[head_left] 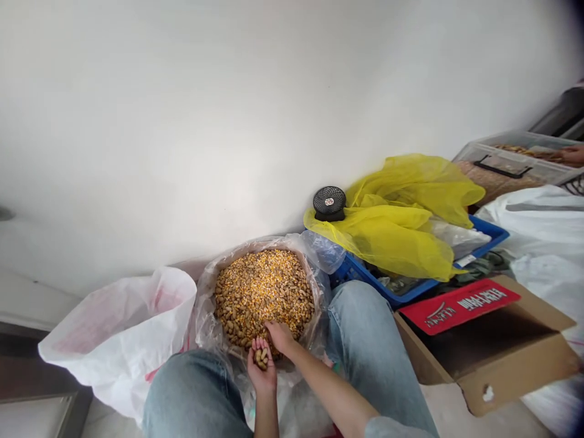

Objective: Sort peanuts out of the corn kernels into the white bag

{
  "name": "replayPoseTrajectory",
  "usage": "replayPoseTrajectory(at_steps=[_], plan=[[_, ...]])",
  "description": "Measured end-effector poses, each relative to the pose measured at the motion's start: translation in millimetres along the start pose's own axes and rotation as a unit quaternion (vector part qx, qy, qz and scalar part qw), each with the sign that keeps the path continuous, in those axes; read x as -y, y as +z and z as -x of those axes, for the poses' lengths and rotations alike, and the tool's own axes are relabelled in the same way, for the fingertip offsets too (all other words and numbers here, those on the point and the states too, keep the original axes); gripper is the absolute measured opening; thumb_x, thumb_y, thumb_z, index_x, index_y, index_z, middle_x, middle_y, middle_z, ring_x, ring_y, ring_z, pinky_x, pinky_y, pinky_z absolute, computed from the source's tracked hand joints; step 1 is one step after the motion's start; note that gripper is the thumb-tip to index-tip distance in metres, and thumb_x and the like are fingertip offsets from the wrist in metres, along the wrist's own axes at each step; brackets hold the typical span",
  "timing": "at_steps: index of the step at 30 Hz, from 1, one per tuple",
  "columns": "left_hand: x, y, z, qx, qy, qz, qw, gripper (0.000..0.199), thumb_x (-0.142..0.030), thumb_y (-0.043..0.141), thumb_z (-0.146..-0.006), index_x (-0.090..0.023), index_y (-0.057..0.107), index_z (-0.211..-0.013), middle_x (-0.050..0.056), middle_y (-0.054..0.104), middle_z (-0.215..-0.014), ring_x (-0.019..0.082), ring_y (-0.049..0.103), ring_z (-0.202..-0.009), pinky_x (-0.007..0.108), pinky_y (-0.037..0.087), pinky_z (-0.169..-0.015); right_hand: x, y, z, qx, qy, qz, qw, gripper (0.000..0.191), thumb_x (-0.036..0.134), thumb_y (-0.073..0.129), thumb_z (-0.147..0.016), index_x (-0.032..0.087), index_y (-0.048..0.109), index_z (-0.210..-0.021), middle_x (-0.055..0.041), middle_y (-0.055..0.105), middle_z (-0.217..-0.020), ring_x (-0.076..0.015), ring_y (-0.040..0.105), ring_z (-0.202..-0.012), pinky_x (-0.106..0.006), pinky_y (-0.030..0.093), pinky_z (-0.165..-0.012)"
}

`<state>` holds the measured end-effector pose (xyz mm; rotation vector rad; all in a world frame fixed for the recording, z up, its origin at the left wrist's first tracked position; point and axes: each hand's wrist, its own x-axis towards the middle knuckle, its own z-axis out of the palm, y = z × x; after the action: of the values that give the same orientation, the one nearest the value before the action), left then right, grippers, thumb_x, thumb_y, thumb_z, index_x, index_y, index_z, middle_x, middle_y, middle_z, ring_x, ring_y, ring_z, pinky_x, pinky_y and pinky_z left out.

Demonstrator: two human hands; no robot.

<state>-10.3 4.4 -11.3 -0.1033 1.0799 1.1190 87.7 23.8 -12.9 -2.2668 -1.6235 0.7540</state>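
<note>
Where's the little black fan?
In the head view, the little black fan is right of the middle, against the white wall, beside the yellow mesh cloth.

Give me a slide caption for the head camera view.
Left hand cupping peanuts, right hand in a bag of peanuts and corn.

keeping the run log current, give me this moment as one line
left hand: palm up, holding unshelled peanuts | right hand: at peanut-and-corn mix | clear plastic liner: around mix | white sack: open, left of mix
</note>
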Motion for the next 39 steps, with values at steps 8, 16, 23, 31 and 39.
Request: replayPoseTrajectory(at_steps=[8,16,23,31,39], plan=[[-0.4,4.9,3.8,0.005,0.02,-0.039,0.999,0.029,-0.01,0.033,-0.078,-0.021,0.057,-0.066,0.003,0.064,-0.068,0.012,0.061,-0.086,0.025,0.047,-0.083,-15.2,-10.3,0.7,-0.014,0.017,-0.015,1.0,0.028,0.01,0.043,-0.072,0.022,0.058,-0.092,-0.0072,0.065,-0.084,-0.0195,0.06,-0.075,-0.029,0.04,-0.065],[-0.5,9.9,9.5,0.002,-0.019,0.026,0.999,0.027,-0.011,0.034,-0.08,-0.02,0.057,-0.068,0.001,0.062,-0.065,0.009,0.062,-0.072,0.021,0.049,-0.075,-9.6,-24.5,33.2,-0.101,-0.075,-0.189,0.974,0.016,0.026,0.044,-0.078,0.021,0.058,-0.082,-0.0001,0.062,-0.075,-0.0129,0.056,-0.069,-0.022,0.038,-0.063],[-0.3,8.5,8.1,0.026,-0.048,0.061,0.997,0.033,-0.013,0.031,-0.081,-0.019,0.057,-0.062,-0.001,0.06,-0.061,0.007,0.06,-0.064,0.018,0.048,-0.071,22.8,-22.0,75.8,-0.057,-0.195,-0.295,0.934,0.016,0.024,0.047,-0.075,0.023,0.063,-0.077,0.0014,0.063,-0.073,-0.0126,0.056,-0.068,-0.022,0.04,-0.064],[0.1,2.3,1.8,0.048,-0.027,0.074,0.996,0.029,-0.009,0.034,-0.079,-0.017,0.056,-0.063,-0.003,0.058,-0.06,0.006,0.058,-0.062,0.02,0.049,-0.071,-14.8,-43.4,44.4,-0.065,-0.046,-0.137,0.987,0.024,0.021,0.039,-0.08,0.022,0.059,-0.092,-0.001,0.064,-0.087,-0.0127,0.057,-0.079,-0.023,0.041,-0.071],[-0.3,-2.1,-0.3,0.055,-0.053,0.114,0.991,0.033,-0.009,0.031,-0.08,-0.016,0.058,-0.063,-0.001,0.059,-0.059,0.006,0.059,-0.063,0.02,0.05,-0.071,-74.6,-44.0,12.3,-0.012,0.078,0.005,0.997,0.015,0.022,0.05,-0.079,0.014,0.058,-0.09,-0.0057,0.06,-0.092,-0.0158,0.055,-0.088,-0.035,0.042,-0.079]])
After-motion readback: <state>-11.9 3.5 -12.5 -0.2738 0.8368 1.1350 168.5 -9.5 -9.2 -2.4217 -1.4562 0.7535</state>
